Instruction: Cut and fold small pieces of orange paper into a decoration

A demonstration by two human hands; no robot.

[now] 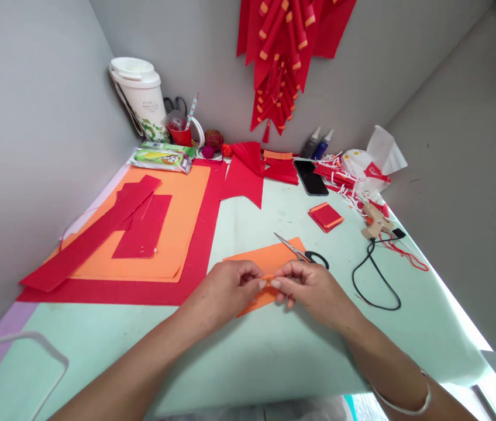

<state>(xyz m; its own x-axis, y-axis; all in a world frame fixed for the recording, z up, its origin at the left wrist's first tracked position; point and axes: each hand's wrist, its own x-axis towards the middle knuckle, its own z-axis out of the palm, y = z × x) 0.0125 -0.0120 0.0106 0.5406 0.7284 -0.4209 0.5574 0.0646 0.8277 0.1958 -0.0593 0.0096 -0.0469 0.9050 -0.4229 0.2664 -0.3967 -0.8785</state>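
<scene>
My left hand (238,286) and my right hand (306,286) meet near the front middle of the table. Thumbs and fingertips of both pinch a small orange strip (268,279), partly hidden by the fingers. Beneath lies a flat orange sheet (254,257), its middle covered by my hands. A pair of scissors (298,251) with black handles rests on the sheet's right end, blades slightly apart, just beyond my right hand. Farther back on the right sits a small stack of red pieces with orange edges (326,217).
Large orange sheets (186,234) and red strips (94,234) lie left. Behind stand a white cup (138,99) and a red pen holder (181,135). A phone (312,178), white and red scraps (348,187) and a glue gun (376,221) with its black cord (399,298) lie right.
</scene>
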